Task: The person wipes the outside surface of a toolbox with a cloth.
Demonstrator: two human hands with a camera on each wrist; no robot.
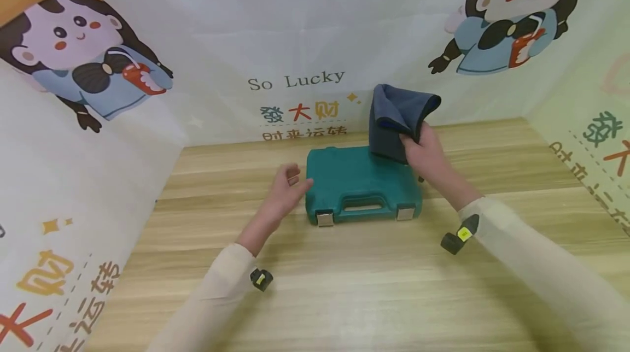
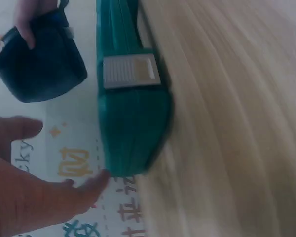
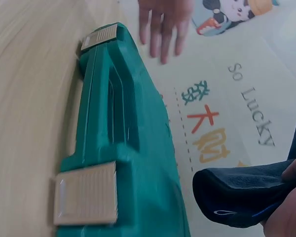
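Note:
A teal plastic carrying case [image 1: 354, 177] lies flat on the wooden table, its handle and two metal latches [image 3: 86, 194] facing the person. My right hand [image 1: 427, 155] grips a folded dark blue cloth [image 1: 394, 117] with black edging, held up over the case's back right part. In the right wrist view the cloth [image 3: 241, 190] shows its folded layers and a small loop mark. My left hand [image 1: 287, 191] is beside the case's left end, fingers loosely bent and holding nothing, with the thumb tip right at the case's edge. The left wrist view shows that thumb near the case's corner [image 2: 126, 138].
The wood-grain table [image 1: 344, 286] reaches toward the person in front of the case. Behind it and at both sides hang white printed sheets [image 1: 221, 57] with cartoon figures and lettering. Each wrist wears a small black camera [image 1: 261, 279] on a pale sleeve.

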